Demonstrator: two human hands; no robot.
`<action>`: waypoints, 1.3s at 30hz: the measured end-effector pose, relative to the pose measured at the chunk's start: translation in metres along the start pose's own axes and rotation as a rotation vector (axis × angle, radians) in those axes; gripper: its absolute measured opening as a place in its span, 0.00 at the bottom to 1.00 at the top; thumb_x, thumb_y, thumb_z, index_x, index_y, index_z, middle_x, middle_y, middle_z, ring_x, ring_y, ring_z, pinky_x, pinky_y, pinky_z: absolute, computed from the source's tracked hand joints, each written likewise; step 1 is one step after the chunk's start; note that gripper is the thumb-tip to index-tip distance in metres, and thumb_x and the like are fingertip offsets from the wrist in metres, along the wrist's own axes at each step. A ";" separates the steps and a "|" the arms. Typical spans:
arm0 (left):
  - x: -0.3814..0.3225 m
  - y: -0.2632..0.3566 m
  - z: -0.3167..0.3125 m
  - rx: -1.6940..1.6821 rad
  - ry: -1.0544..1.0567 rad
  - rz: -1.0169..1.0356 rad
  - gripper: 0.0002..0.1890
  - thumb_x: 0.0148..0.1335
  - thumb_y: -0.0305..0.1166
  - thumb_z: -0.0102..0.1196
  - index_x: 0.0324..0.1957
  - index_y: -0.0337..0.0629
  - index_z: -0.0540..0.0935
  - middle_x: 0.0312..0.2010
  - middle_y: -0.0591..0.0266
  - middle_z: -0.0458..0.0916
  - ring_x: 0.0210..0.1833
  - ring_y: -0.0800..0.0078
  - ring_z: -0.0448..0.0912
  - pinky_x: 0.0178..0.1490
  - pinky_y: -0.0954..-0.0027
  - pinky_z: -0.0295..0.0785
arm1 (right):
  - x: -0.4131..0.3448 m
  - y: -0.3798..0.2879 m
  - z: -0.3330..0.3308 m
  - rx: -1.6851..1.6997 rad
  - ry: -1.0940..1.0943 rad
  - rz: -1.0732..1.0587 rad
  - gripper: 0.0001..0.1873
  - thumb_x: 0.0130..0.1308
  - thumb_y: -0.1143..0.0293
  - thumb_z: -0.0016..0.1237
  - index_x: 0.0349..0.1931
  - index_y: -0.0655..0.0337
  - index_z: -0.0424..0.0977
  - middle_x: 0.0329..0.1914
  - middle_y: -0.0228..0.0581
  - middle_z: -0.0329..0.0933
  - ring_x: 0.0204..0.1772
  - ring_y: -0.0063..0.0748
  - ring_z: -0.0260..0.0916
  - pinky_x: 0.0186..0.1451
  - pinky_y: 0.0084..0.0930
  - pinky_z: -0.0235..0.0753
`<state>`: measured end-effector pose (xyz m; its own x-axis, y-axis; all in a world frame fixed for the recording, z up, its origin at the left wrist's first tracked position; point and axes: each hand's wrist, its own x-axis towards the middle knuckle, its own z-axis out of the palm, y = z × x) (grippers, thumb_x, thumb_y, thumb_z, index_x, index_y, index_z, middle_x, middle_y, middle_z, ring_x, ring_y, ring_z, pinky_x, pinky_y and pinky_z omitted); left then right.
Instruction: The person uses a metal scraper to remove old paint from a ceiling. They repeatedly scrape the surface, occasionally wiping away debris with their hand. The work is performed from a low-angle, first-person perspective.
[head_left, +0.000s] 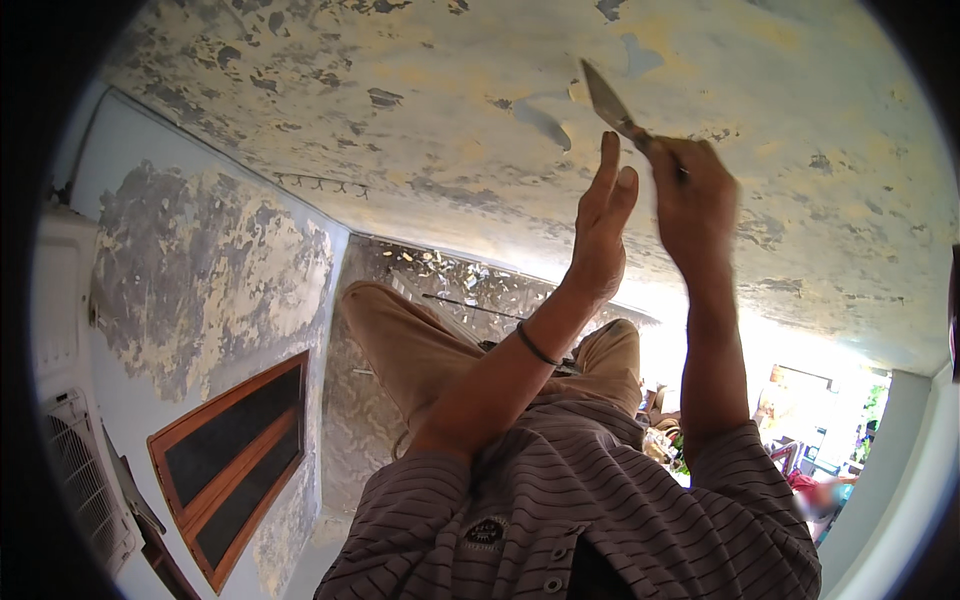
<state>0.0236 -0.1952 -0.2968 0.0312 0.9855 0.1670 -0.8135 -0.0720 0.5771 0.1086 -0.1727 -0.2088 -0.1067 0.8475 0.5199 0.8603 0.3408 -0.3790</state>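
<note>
My right hand grips the handle of a small pointed trowel or scraper, its metal blade slanting up and to the left. The blade is just in front of the mottled wall, whose paint is peeling; whether it touches cannot be told. Close by on the left, my left hand is raised with its fingers apart and nothing seen in it. A dark band circles that wrist. Beside the blade, a flap of paint curls off the wall.
Paint flakes litter the floor far below my bent knees. A hook rail is on the peeling wall. At left are a wood-framed window and an air-conditioner's outdoor unit. Mixed household items lie low at the right, by a bright opening.
</note>
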 end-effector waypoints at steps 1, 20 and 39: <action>0.001 -0.004 0.001 -0.050 -0.015 -0.013 0.43 0.84 0.50 0.44 0.82 0.26 0.43 0.83 0.42 0.51 0.87 0.61 0.47 0.85 0.64 0.40 | 0.001 0.011 0.025 -0.140 -0.019 -0.050 0.09 0.74 0.65 0.54 0.39 0.59 0.84 0.34 0.46 0.81 0.35 0.55 0.81 0.37 0.48 0.79; 0.001 0.003 -0.002 -0.061 0.025 -0.001 0.44 0.83 0.50 0.46 0.82 0.27 0.44 0.84 0.42 0.47 0.87 0.62 0.45 0.86 0.64 0.39 | 0.003 0.001 0.022 -0.098 -0.061 -0.093 0.11 0.76 0.62 0.52 0.37 0.58 0.82 0.37 0.44 0.81 0.36 0.51 0.83 0.42 0.48 0.82; -0.019 0.017 -0.053 0.090 0.145 -0.078 0.44 0.83 0.58 0.36 0.84 0.34 0.45 0.86 0.49 0.44 0.88 0.58 0.42 0.87 0.56 0.33 | 0.015 -0.038 0.027 -0.251 -0.188 -0.088 0.09 0.74 0.67 0.51 0.43 0.57 0.85 0.38 0.41 0.82 0.33 0.48 0.82 0.37 0.44 0.82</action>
<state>-0.0216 -0.2069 -0.3319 0.0030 1.0000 0.0058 -0.7564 -0.0015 0.6541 0.0613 -0.1621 -0.2070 -0.2566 0.8874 0.3829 0.9372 0.3252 -0.1257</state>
